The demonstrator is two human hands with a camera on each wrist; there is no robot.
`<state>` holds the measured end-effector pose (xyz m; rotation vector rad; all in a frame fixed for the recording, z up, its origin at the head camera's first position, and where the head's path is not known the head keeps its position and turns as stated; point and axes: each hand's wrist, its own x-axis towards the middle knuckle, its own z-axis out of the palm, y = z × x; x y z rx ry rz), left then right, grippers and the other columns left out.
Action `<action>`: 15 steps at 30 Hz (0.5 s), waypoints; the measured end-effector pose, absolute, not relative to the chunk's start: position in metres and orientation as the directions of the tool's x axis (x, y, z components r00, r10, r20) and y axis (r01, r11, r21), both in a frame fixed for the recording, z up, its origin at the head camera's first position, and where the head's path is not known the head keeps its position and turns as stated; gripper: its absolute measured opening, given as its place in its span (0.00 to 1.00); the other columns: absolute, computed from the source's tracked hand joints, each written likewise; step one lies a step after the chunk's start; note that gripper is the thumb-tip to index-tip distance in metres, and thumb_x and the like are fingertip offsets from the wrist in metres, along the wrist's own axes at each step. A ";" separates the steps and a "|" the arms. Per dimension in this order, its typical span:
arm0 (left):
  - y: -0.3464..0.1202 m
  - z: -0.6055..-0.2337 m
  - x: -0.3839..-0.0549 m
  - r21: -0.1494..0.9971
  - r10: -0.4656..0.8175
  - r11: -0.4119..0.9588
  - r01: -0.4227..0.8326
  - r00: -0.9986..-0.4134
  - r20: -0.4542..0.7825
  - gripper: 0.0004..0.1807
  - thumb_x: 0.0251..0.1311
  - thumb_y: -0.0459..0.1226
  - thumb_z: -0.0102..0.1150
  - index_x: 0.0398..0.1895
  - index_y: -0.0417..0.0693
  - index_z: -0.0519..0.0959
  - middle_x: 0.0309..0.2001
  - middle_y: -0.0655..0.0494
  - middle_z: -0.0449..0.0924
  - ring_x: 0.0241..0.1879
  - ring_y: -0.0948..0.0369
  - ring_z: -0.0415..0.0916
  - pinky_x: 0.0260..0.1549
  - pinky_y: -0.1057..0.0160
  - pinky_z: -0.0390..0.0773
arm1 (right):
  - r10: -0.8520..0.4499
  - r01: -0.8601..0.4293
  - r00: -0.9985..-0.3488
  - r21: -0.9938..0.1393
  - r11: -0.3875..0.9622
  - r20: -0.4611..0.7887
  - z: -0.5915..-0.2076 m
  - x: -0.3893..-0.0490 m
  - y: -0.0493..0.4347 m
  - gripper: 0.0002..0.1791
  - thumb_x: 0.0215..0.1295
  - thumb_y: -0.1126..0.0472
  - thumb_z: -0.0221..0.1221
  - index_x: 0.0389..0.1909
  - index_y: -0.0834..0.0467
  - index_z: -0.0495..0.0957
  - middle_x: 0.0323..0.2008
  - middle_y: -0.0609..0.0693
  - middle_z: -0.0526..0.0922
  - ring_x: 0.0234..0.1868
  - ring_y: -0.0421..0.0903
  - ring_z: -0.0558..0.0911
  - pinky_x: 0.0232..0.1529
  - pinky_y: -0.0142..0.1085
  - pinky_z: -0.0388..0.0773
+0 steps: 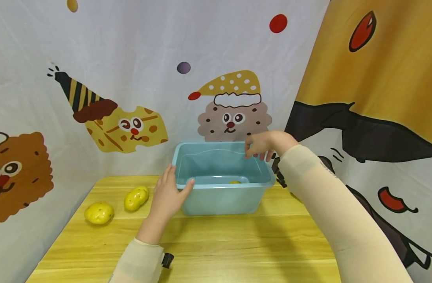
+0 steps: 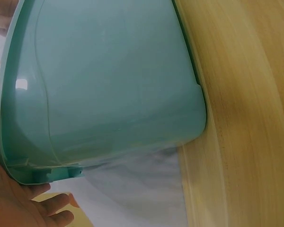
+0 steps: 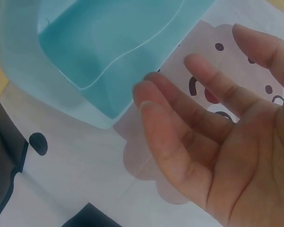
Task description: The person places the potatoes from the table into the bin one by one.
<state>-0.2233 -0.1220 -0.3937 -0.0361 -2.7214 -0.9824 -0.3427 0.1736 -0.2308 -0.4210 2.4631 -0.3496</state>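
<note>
A light blue plastic bin [image 1: 221, 200] stands on the table, its open top facing up. My left hand [image 1: 167, 194] rests against its near left corner, thumb at the front rim and fingers extended along the side. In the left wrist view, fingers [image 2: 54, 204] of that hand spread by the rim. My right hand [image 1: 267, 142] is over the bin's far right rim. The right wrist view shows its fingers [image 3: 217, 90] loosely bent, with nothing between them. Inside the bin, part of a yellow thing [image 1: 235, 182] shows above the front rim; the rest is hidden.
Two yellow potatoes, a rounder one [image 1: 99, 213] and a longer one [image 1: 136, 198], lie on the wooden table [image 1: 216, 247] left of the bin. Behind the table hangs a printed cloth [image 1: 131, 47] with cartoon figures.
</note>
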 end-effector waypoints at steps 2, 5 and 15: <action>-0.122 -0.393 -0.223 0.627 -0.060 0.771 0.108 -0.969 0.240 0.51 0.65 0.66 0.49 0.78 0.38 0.52 0.79 0.41 0.44 0.74 0.38 0.50 0.68 0.33 0.51 | -0.377 -0.219 -0.765 -0.340 0.915 -0.522 -0.231 -0.342 0.174 0.19 0.71 0.51 0.59 0.55 0.57 0.71 0.52 0.59 0.73 0.54 0.61 0.78 0.50 0.47 0.82; -0.122 -0.394 -0.223 0.629 -0.062 0.770 0.108 -0.968 0.242 0.51 0.66 0.64 0.50 0.78 0.38 0.52 0.79 0.41 0.44 0.74 0.38 0.50 0.68 0.33 0.51 | -0.379 -0.222 -0.766 -0.340 0.914 -0.519 -0.230 -0.340 0.174 0.18 0.71 0.50 0.59 0.54 0.57 0.71 0.51 0.58 0.73 0.52 0.59 0.79 0.50 0.47 0.82; -0.121 -0.393 -0.223 0.632 -0.063 0.766 0.114 -0.966 0.250 0.50 0.66 0.63 0.51 0.77 0.37 0.53 0.79 0.42 0.45 0.73 0.38 0.50 0.68 0.33 0.52 | -0.388 -0.236 -0.768 -0.337 0.911 -0.510 -0.228 -0.336 0.178 0.18 0.71 0.49 0.58 0.54 0.56 0.72 0.51 0.58 0.72 0.54 0.60 0.78 0.48 0.46 0.82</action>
